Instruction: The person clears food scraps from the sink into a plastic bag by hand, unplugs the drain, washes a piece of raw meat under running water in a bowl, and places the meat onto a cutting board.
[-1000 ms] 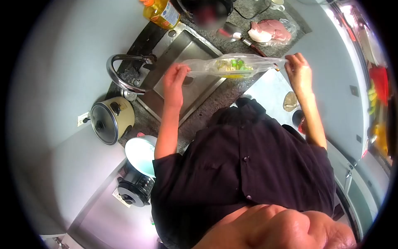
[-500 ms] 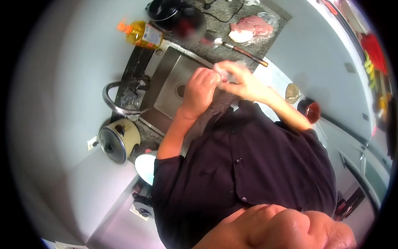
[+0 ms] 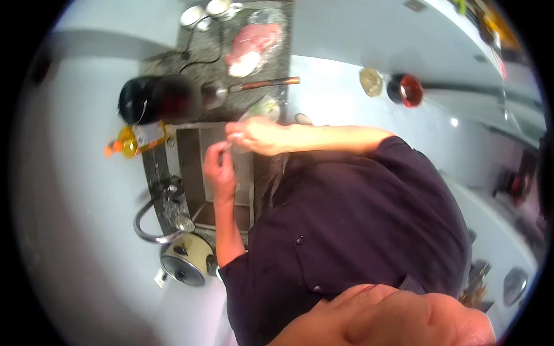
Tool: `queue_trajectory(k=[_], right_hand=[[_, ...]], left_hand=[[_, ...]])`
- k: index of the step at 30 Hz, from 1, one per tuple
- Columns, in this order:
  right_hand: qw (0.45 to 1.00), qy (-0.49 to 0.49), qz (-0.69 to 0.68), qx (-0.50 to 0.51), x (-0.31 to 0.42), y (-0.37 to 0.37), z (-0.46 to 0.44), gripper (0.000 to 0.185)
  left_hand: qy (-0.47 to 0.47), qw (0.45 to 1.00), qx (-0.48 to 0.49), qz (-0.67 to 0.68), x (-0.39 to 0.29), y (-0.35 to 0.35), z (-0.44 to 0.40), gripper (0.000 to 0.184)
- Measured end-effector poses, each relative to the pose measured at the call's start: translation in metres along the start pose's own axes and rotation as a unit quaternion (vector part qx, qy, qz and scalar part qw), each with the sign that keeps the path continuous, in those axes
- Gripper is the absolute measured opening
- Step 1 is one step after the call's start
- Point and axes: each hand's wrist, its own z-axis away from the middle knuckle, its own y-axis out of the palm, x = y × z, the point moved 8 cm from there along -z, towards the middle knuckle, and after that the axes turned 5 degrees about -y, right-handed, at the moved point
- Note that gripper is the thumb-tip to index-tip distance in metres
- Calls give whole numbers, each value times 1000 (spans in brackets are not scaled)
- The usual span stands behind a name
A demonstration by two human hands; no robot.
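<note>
My left hand (image 3: 219,173) is over the sink (image 3: 188,155), fingers bent and pinched at the tips. Touching or nearly touching it, my right hand (image 3: 254,135) is closed, with its fingertips pointing at the left one. Whatever lies between the fingers is too small and blurred to make out. Just beyond the right wrist sits a whitish-green item in a clear wrap or dish (image 3: 265,108). A utensil with a brown handle (image 3: 271,83) lies on the counter, its metal end blurred. Raw meat (image 3: 257,45) rests on clear plastic further off.
A bottle of yellow liquid (image 3: 138,139) and a dark pot (image 3: 135,99) stand beside the sink. The curved faucet (image 3: 141,222) and a cream rice cooker (image 3: 187,259) are at its left end. White cups (image 3: 193,16) and a cable (image 3: 220,46) are on the counter.
The view has turned, so the counter and sink appear shifted left and rotated. My hands are still together, now over the sink; the left fingers are more pinched and the right hand more closed.
</note>
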Motion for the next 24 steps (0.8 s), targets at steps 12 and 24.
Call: queue_trajectory(k=[12, 24], right_hand=[[968, -197, 129, -85, 3, -20, 11, 19], [928, -276, 241, -67, 4, -43, -3, 21]], left_hand=[[-203, 932, 103, 283, 50, 52, -23, 23], [-330, 836, 123, 421, 80, 58, -17, 31]])
